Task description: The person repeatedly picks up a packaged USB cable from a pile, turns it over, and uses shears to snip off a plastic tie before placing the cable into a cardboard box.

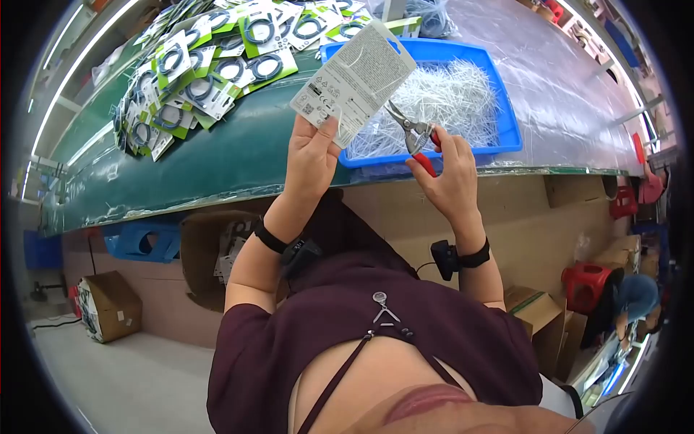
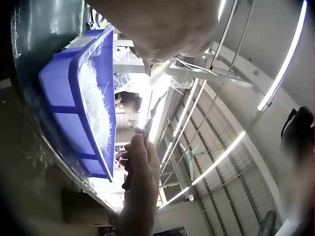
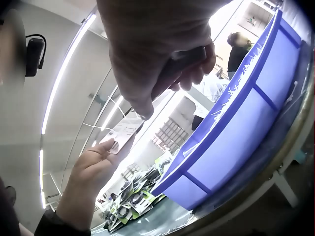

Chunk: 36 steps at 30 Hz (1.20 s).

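My left hand (image 1: 309, 165) grips a white retail package card (image 1: 358, 72) by its lower edge, thumb on the printed back. The card is tilted, and its text and barcode side faces me. In my right hand (image 1: 454, 181) is a pair of pruning shears (image 1: 413, 132) with red handles, fingers and thumb around the grips. Their blades are parted and point up and left, close to the card's right edge. Thin white strips (image 1: 463, 98) heap up in a blue bin (image 1: 512, 137) behind both hands. From the right wrist, the card (image 3: 123, 132) appears beyond the shears.
A large pile of carded cable packs (image 1: 210, 79) covers the table's left side. The green tabletop (image 1: 94, 173) ends in a front edge just before me. Below stand an open cardboard box (image 1: 199, 253) and a blue plastic stool (image 1: 144, 240). Clear plastic bags (image 1: 430, 18) lie behind the bin.
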{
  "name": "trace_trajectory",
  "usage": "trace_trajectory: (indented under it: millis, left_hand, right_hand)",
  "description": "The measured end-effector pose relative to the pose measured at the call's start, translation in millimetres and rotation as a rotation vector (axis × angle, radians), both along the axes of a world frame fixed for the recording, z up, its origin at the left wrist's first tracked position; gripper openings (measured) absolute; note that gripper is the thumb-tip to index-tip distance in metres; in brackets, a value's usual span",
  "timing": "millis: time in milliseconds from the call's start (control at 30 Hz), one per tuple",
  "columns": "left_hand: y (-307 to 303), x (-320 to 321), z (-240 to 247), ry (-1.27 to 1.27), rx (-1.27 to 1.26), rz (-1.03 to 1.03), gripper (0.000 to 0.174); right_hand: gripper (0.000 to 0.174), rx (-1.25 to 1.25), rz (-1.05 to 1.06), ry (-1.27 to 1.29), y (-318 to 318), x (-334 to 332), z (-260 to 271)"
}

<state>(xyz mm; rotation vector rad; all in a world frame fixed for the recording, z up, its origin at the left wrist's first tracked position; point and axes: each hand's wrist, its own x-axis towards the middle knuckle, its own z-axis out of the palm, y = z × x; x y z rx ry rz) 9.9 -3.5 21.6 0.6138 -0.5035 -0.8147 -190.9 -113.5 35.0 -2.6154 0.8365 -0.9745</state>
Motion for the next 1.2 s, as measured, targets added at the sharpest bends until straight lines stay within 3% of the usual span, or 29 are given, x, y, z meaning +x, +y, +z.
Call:
trace_trajectory:
  millis: [367,500,600,767,1000,1200]
  left_hand:
    - [-9.7,-16.7,-6.1,-0.046,0.041,-0.053,0.043]
    - [-17.6,-14.7,-13.0,-0.159,0.108,-0.059,0.048]
    - [-25.1,-15.6,-12.1,-0.396,0.263,0.003,0.051]
    - [-34.0,-19.8,-21.8,-0.364,0.252,-0.011,0.052]
    - [-36.8,-16.6,-25.8,-0.099,0.214,-0.112,0.042]
    - [-34.6,-24.4,-21.5,-0.137,0.167,-0.071,0.038]
  right_hand:
    - [0.056,0.097,-0.007,0.019,-10.6,2.3,-12.2]
    - [0.054,0.244,-0.047,0.088,-15.0,1.2,-9.5]
    - [0.055,0.311,-0.026,0.06,-17.2,0.5,-13.7]
    - [0.055,0.309,-0.027,0.041,-20.7,-1.2,-27.9]
    - [0.054,0.32,-0.063,0.083,-17.9,-1.9,-27.1]
    - [0.055,0.272,-0.039,0.055,-22.0,-3.5,-30.8]
